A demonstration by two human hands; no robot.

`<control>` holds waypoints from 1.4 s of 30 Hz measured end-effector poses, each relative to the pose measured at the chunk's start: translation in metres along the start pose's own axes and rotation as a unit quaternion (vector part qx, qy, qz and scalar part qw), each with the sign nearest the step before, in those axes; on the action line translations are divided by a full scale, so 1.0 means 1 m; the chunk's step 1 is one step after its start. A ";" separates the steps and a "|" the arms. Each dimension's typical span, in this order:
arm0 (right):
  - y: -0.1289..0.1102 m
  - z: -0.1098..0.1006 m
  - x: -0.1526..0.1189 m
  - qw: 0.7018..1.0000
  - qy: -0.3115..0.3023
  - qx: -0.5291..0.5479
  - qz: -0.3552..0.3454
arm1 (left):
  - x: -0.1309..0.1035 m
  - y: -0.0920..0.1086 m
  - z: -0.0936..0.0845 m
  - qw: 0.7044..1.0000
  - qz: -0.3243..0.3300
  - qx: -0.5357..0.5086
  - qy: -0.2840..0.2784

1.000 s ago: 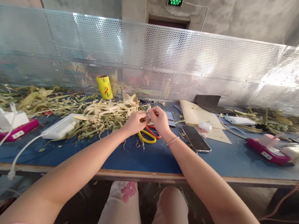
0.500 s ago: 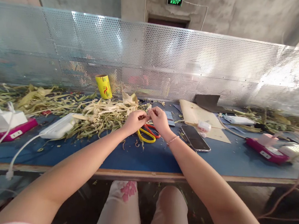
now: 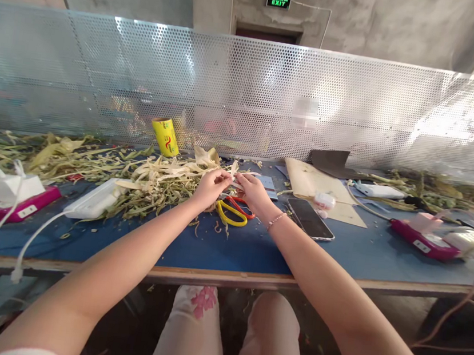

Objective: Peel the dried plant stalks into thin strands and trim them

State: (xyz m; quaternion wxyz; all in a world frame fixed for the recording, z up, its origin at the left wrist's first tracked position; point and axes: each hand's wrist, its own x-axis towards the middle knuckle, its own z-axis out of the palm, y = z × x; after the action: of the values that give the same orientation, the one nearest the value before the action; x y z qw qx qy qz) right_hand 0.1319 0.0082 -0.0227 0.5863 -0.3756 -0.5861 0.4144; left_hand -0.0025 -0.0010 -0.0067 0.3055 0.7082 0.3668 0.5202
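My left hand (image 3: 213,188) and my right hand (image 3: 254,192) meet over the table, fingertips nearly touching. Both are pinched on a thin pale strip of dried leaf (image 3: 234,168), which stands up between them. Its lower part is hidden by the fingers. Just below the hands lies a pair of scissors with one yellow and one red handle (image 3: 232,223); its blades are out of sight. A heap of dried, husk-like strips (image 3: 162,185) spreads to the left of my left hand. Behind my right hand is a light blue printed card (image 3: 269,185).
On the right lie a phone (image 3: 310,220), a small white case (image 3: 324,200) and beige card sheets (image 3: 306,177). A yellow tube (image 3: 165,136) stands near the perforated metal screen (image 3: 248,87). Magenta power strips (image 3: 39,202) with white cables sit at both sides; a white adapter (image 3: 96,200) lies left.
The fingers have shifted slightly, and the right fingers are stretched flatter. More of the pale strip now shows upright between the hands. The scissors and heap have stayed put.
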 end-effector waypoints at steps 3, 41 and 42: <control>-0.003 0.001 0.000 0.997 0.036 0.057 0.033 | 0.001 -0.002 0.002 0.999 -0.019 -0.039 0.008; -0.016 -0.007 -0.008 0.973 -0.047 -0.100 -0.203 | -0.001 0.012 0.005 0.964 -0.123 -0.233 0.027; -0.017 -0.007 -0.009 0.970 -0.049 -0.109 -0.212 | -0.001 0.011 0.004 0.964 -0.126 -0.232 0.030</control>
State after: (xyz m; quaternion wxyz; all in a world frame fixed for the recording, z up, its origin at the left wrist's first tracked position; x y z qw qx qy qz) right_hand 0.1400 -0.0057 -0.0107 0.5867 -0.2839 -0.7219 0.2325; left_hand 0.0038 -0.0082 0.0009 0.5137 0.5501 0.3313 0.5689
